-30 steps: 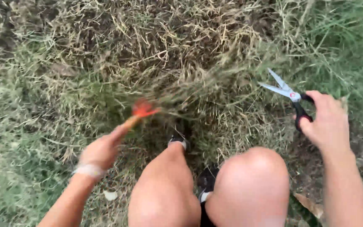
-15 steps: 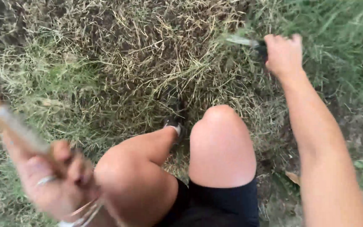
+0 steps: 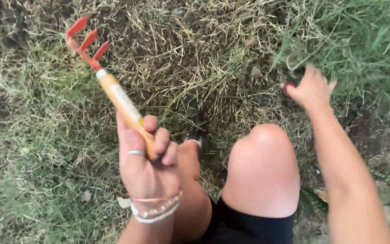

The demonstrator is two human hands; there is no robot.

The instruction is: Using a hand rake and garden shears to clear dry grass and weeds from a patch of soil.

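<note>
**Inspector:** Since half a second ago, what has shifted?

**Me:** Left hand (image 3: 147, 167) has come up from the blurred lower left corner to the middle of view, now sharp. It is closed around the wooden handle of a hand rake (image 3: 109, 86), fingers curled over the lower end, thumb side toward me. A ring and wrist bands show on that hand. My right hand (image 3: 310, 88) has dropped lower and slightly right of where it was, near the edge of the green grass (image 3: 362, 40)

**Inspector:** Position of the rake?

**Me:** Held off the ground, tilted up and to the left. Its three red prongs (image 3: 84, 38) point toward the upper left, above the dry grass (image 3: 181, 49), not touching it

**Inspector:** Right hand, state and contents?

**Me:** Fingers bent downward into the grass. Something dark with a spot of red sits under the fingers (image 3: 294, 81); I cannot tell what it is, nor whether the hand is gripping it or only resting on it. How far that hand is closed cannot be told

**Inspector:** Anything else recorded?

**Me:** Both bare knees (image 3: 262, 167) are between the arms, black shorts (image 3: 249, 223) below, one shoe (image 3: 194, 139) on bare dark soil just ahead of the left knee
</note>
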